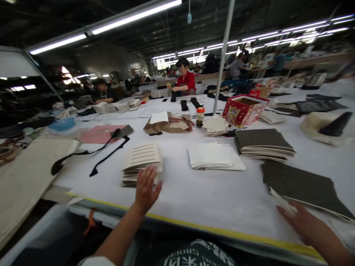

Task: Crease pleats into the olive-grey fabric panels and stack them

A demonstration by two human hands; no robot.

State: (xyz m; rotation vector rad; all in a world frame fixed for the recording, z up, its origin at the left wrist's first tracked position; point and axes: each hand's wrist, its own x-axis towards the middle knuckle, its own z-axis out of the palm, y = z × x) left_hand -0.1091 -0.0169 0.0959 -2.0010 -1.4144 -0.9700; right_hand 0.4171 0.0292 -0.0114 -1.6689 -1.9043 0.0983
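Observation:
My left hand [147,187] rests with spread fingers against the near side of a stack of cream fabric pieces [142,157]; it grips nothing. At the right, my right hand [303,218] is closed around a slim, pale, flat tool [283,201], blurred, so its exact kind is unclear. That tool's tip touches or lies close to the near-left edge of a dark grey panel [302,183] with a pale underside. Behind this panel sits a stack of similar dark grey panels [263,142]. Between the hands and farther back lies a pile of white sheets [215,156].
Black straps [111,150] and a pink sheet [97,135] lie on the left. Toward the back are brown pieces [169,123], a jar with an orange lid [200,117], a red box [244,111] and a metal pole [223,55]. Co-workers sit across the table.

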